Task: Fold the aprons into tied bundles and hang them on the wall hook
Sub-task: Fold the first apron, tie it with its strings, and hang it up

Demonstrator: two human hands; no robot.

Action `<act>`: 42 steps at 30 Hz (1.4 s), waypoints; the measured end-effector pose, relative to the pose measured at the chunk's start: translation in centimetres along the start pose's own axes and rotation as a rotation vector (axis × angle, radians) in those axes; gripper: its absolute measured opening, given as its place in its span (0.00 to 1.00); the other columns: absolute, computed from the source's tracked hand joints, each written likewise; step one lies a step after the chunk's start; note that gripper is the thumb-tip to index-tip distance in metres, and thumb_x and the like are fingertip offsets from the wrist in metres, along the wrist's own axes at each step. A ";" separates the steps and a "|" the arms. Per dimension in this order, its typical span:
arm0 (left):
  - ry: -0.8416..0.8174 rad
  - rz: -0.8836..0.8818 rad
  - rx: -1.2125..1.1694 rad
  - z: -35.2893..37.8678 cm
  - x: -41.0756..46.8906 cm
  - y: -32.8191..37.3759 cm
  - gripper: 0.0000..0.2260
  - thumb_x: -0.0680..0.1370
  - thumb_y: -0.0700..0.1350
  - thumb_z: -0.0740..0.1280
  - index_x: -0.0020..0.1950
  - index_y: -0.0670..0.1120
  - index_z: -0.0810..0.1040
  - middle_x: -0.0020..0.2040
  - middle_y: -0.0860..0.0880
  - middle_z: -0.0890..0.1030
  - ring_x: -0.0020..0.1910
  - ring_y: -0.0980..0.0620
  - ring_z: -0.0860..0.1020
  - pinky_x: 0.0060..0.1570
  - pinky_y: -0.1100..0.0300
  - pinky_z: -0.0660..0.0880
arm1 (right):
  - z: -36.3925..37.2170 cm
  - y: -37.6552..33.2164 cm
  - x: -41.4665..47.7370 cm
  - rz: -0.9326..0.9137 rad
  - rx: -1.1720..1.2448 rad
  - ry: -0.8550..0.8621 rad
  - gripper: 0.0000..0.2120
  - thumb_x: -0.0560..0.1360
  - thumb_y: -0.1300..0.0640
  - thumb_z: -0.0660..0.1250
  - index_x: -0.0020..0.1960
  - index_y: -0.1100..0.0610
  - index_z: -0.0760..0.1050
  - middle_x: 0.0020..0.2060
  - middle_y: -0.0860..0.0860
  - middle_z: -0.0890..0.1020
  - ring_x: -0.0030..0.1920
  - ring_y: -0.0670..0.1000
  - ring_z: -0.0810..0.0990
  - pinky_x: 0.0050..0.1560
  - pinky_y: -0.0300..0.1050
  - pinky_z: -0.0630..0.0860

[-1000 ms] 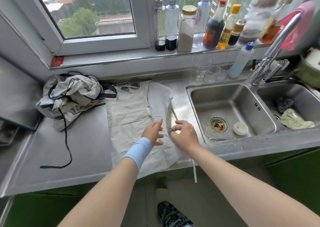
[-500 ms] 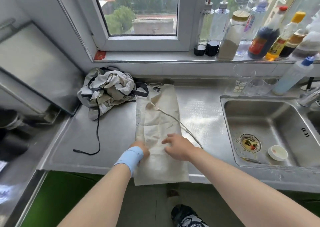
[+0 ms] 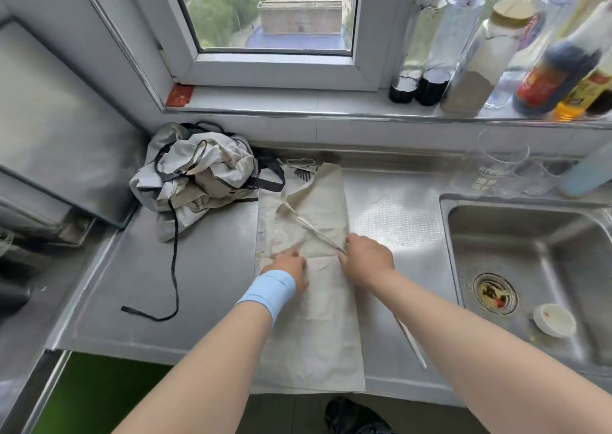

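Observation:
A cream apron point(image 3: 314, 334) lies folded into a long strip on the steel counter point(image 3: 205, 268), its near end hanging over the front edge. My left hand point(image 3: 289, 266), with a light blue wristband, presses flat on the strip's middle. My right hand point(image 3: 366, 259) is closed on the apron's cream tie string point(image 3: 311, 228), which runs diagonally up across the fabric; another length trails under my forearm. A second apron point(image 3: 198, 175), grey-white with black straps, sits crumpled at the back left, one black strap point(image 3: 172, 268) trailing toward the front. No wall hook is in view.
A sink point(image 3: 530, 268) lies to the right with a small white dish point(image 3: 554, 319) near the drain. Bottles point(image 3: 480, 53) line the windowsill, and glasses point(image 3: 500, 165) stand behind the sink. A steel panel point(image 3: 56, 129) rises at the left.
The apron went from spread wide to folded into a narrow strip. My right hand moved up onto the tie string and closed on it. The view shifted left and closer.

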State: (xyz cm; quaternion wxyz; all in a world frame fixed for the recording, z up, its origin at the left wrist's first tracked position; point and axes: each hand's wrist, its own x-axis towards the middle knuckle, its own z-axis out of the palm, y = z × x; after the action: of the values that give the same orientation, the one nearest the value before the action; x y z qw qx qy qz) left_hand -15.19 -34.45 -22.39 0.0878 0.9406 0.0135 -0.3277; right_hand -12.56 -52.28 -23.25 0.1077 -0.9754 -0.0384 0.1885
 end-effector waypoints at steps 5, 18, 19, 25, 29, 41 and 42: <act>0.072 -0.081 -0.448 -1.4 0.7 0.5 0.14 0.80 0.54 0.59 0.59 0.49 0.78 0.59 0.47 0.79 0.60 0.44 0.76 0.59 0.54 0.71 | -0.8 -1.2 1.1 0.002 0.100 -0.087 0.08 0.71 0.54 0.64 0.45 0.53 0.81 0.44 0.50 0.83 0.46 0.54 0.81 0.44 0.44 0.75; 0.309 -0.449 -0.978 -6.3 -1.3 -10.4 0.07 0.80 0.42 0.61 0.51 0.43 0.77 0.40 0.46 0.81 0.29 0.46 0.78 0.32 0.61 0.74 | 0.1 -8.4 1.5 -0.193 0.461 -0.171 0.12 0.74 0.59 0.62 0.50 0.48 0.83 0.49 0.46 0.83 0.52 0.47 0.80 0.52 0.41 0.76; 0.310 -0.434 -0.743 -6.5 -1.5 -11.8 0.08 0.79 0.43 0.61 0.52 0.45 0.78 0.45 0.46 0.82 0.36 0.45 0.79 0.38 0.59 0.75 | 0.4 -8.0 1.5 -0.201 0.392 -0.141 0.15 0.74 0.62 0.60 0.50 0.47 0.82 0.52 0.46 0.82 0.56 0.48 0.79 0.55 0.43 0.75; 0.374 -0.387 -0.025 -5.3 -2.5 -13.0 0.22 0.75 0.42 0.64 0.70 0.49 0.67 0.68 0.45 0.68 0.67 0.43 0.65 0.63 0.50 0.67 | 2.4 -6.5 0.9 -0.250 0.158 0.013 0.21 0.73 0.65 0.61 0.59 0.46 0.78 0.62 0.49 0.75 0.67 0.55 0.68 0.65 0.50 0.66; 0.249 0.008 -0.099 -1.8 -2.2 -7.9 0.24 0.78 0.45 0.63 0.73 0.57 0.65 0.73 0.49 0.64 0.72 0.45 0.61 0.69 0.49 0.63 | 3.7 -6.3 -0.2 -0.207 -0.044 -0.059 0.32 0.74 0.50 0.67 0.75 0.43 0.60 0.77 0.56 0.56 0.78 0.56 0.51 0.75 0.63 0.50; 0.048 0.078 -0.043 0.3 -2.1 -1.6 0.14 0.77 0.55 0.62 0.63 0.57 0.74 0.66 0.50 0.74 0.66 0.45 0.70 0.65 0.51 0.68 | 1.2 0.4 -2.8 -0.110 -0.017 -0.120 0.27 0.72 0.44 0.66 0.71 0.44 0.69 0.75 0.53 0.61 0.75 0.54 0.60 0.74 0.50 0.58; 0.060 0.048 -0.014 -0.4 -1.7 -1.2 0.14 0.77 0.55 0.61 0.62 0.56 0.74 0.64 0.49 0.76 0.64 0.45 0.73 0.64 0.52 0.68 | 0.9 0.7 -2.6 -0.102 0.005 -0.092 0.26 0.74 0.47 0.66 0.71 0.45 0.69 0.76 0.54 0.61 0.75 0.55 0.59 0.74 0.49 0.58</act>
State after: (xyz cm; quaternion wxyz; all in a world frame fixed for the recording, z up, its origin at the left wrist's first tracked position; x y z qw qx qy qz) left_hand -16.40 -33.16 -21.25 0.1017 0.9495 -0.0039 -0.2969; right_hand -15.27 -53.06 -23.28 0.1177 -0.9622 -0.0927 0.2274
